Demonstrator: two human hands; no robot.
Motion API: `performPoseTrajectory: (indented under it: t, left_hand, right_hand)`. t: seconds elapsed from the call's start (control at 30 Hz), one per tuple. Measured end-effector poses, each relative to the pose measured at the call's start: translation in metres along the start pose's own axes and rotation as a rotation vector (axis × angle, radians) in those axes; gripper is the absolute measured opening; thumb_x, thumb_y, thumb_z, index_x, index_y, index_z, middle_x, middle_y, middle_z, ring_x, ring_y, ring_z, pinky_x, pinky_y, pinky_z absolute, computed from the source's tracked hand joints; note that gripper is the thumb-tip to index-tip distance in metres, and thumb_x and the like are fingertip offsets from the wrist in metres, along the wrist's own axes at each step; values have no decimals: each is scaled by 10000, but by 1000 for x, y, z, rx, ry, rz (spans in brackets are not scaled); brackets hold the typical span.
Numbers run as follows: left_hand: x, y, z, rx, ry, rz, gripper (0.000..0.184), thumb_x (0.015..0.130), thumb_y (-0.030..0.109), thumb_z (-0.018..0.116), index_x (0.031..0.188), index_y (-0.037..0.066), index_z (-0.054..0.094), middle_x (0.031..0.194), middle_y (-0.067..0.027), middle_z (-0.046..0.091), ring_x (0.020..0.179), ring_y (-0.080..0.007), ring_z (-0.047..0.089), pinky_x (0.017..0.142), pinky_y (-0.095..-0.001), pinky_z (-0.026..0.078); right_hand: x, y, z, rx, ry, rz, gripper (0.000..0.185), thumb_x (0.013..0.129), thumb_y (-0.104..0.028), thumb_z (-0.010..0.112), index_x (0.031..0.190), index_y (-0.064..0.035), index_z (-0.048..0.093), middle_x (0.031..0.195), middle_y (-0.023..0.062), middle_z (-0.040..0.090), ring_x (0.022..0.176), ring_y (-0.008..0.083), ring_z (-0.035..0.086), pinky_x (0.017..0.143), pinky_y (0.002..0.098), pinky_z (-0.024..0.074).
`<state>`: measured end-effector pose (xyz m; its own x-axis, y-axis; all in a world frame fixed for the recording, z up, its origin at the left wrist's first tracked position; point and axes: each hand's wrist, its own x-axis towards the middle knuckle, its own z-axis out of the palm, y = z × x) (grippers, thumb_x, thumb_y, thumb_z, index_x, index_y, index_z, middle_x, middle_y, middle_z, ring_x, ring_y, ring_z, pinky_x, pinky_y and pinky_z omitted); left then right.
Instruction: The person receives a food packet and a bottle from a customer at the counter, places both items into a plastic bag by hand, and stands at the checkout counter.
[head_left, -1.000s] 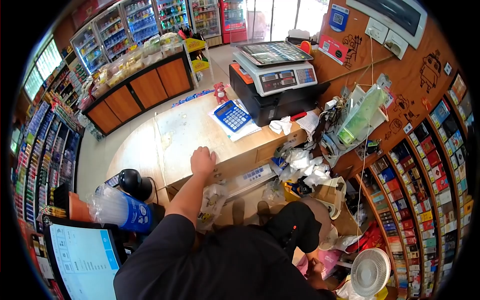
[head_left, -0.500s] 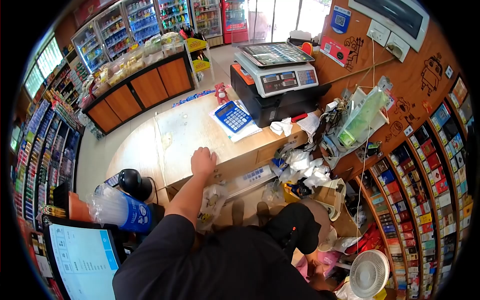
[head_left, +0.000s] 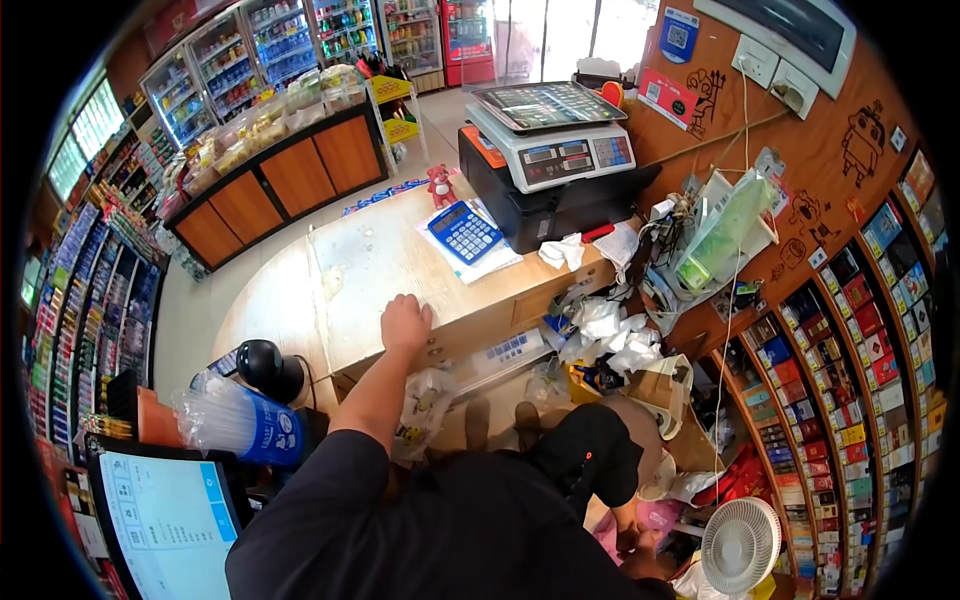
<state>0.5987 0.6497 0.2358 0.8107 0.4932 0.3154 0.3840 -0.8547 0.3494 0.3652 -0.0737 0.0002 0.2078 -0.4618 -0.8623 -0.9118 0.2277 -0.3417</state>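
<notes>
My left hand point(head_left: 406, 323) rests on the front edge of the pale wooden counter point(head_left: 370, 265), fingers curled in, with nothing visible in them. A blue calculator point(head_left: 466, 232) lies on papers beyond it, beside a small red bear figure point(head_left: 440, 185). Low at the right, my right hand point(head_left: 642, 552) is partly hidden by my dark sleeve. It is close to bare skin and a pink item point(head_left: 658, 516) whose kind I cannot make out; its fingers are too unclear to read.
A digital scale point(head_left: 565, 150) stands on a black box at the back. Left are a monitor point(head_left: 165, 520), a blue pack of straws point(head_left: 270, 430) and a black scanner point(head_left: 268, 368). Plastic bags point(head_left: 610, 335), a white fan point(head_left: 740, 545) and cigarette shelves point(head_left: 850, 400) are on the right.
My right hand has shifted slightly upward near the pink item, and more of it shows. My left hand stays on the counter edge.
</notes>
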Motion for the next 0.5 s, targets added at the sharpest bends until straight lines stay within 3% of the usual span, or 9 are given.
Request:
performPoseTrajectory:
  t: [0.47,0.5]
  left_hand:
    - [2,-1,4,28,-14,7,268,909,301,657,862,37,651,955,-156,642,952,-368,621,837,-488,517]
    - [2,-1,3,20,-20,4,266,908,299,657,863,37,651,957,-156,643,955,-368,621,837,-487,517]
  right_hand:
    - [9,28,8,67,35,37,610,915,-528,633,1340,-99,551,1280,139,619,1055,442,571,774,647,499]
    - [12,29,10,54,84,27,573,905,-502,648,1348,-146,576,1287,188,634,1016,470,585,779,667,494]
